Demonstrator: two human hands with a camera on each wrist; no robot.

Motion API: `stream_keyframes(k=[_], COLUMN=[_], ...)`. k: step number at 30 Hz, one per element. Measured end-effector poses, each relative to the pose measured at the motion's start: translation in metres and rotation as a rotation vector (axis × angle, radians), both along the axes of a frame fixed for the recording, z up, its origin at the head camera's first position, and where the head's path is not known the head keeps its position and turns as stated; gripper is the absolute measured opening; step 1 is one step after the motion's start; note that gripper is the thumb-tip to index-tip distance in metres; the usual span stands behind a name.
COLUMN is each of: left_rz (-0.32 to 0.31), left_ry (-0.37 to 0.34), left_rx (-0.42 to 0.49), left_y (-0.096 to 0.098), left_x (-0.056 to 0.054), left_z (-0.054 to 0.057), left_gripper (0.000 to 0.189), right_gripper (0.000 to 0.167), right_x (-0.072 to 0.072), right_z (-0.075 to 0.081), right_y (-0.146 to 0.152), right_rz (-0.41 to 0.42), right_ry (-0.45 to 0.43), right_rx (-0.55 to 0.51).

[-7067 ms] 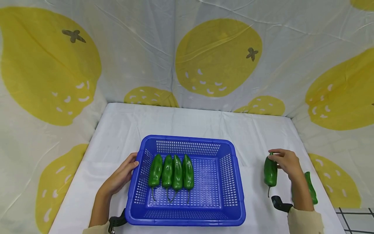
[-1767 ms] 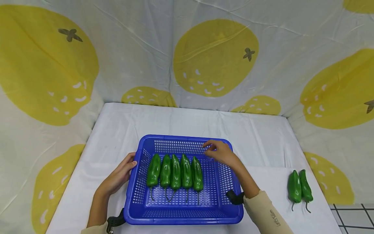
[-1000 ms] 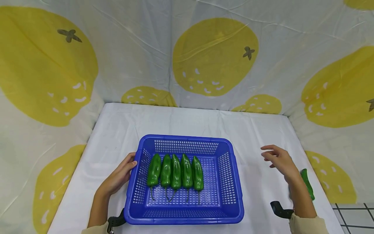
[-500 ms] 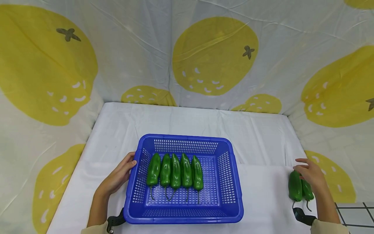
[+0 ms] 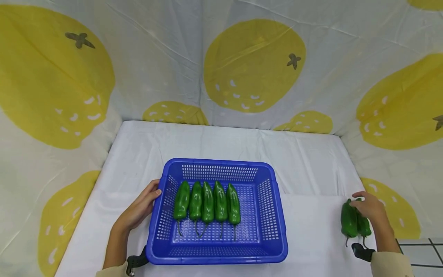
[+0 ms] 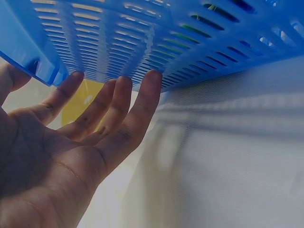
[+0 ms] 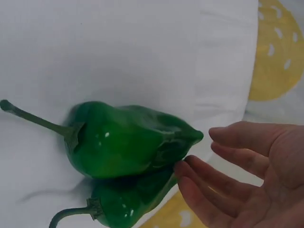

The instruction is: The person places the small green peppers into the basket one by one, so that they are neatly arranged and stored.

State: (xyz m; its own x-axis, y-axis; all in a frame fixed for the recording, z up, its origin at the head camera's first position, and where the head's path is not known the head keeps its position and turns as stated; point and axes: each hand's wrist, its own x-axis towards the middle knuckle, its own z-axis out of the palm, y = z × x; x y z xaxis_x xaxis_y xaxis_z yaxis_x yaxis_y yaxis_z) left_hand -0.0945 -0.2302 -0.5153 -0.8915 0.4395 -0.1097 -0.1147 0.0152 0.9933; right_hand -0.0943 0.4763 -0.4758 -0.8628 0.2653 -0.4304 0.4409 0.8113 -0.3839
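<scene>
Right wrist view shows my right hand [image 7: 251, 175] with fingers [image 7: 199, 178] loosely open, tips touching the pointed ends of two green peppers [image 7: 128, 142] lying side by side on the bench [image 5: 311, 231]. My left hand [image 6: 71, 156] rests straight fingers against the blue basket [image 5: 277, 215] wall, gripping nothing. From the head, a white cloth covers the bench, lemon-print sheets [image 5: 256, 65] behind; five peppers [image 5: 207, 202] line the basket. My right hand hides the far pepper's tip there. The left wrist sees only slats.
</scene>
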Motion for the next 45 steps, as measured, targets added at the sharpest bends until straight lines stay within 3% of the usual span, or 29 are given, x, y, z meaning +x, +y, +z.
stream_keyframes(k=[9,19,36,45], left_rz=[-0.004,0.000,-0.008,-0.012], left_ry=[0.000,0.004,0.020,0.016], left_rx=[-0.003,-0.020,-0.011,-0.011], left_y=[0.002,-0.001,0.001,0.001], left_x=[-0.002,-0.001,-0.002,-0.002], left_z=[0.001,0.004,0.004,0.005], left_gripper=[0.043,0.042,0.041,0.041], right_gripper=[0.054,0.035,0.025,0.026], right_x=[-0.020,-0.040,-0.033,-0.036], right_z=[0.002,-0.003,-0.005,-0.002], right_y=[0.014,0.013,0.016,0.020], right_rz=[0.106,0.182,0.210,0.265], right_ry=[-0.240,-0.324,-0.308,-0.364], right_rx=[-0.164,-0.231,-0.333,-0.469])
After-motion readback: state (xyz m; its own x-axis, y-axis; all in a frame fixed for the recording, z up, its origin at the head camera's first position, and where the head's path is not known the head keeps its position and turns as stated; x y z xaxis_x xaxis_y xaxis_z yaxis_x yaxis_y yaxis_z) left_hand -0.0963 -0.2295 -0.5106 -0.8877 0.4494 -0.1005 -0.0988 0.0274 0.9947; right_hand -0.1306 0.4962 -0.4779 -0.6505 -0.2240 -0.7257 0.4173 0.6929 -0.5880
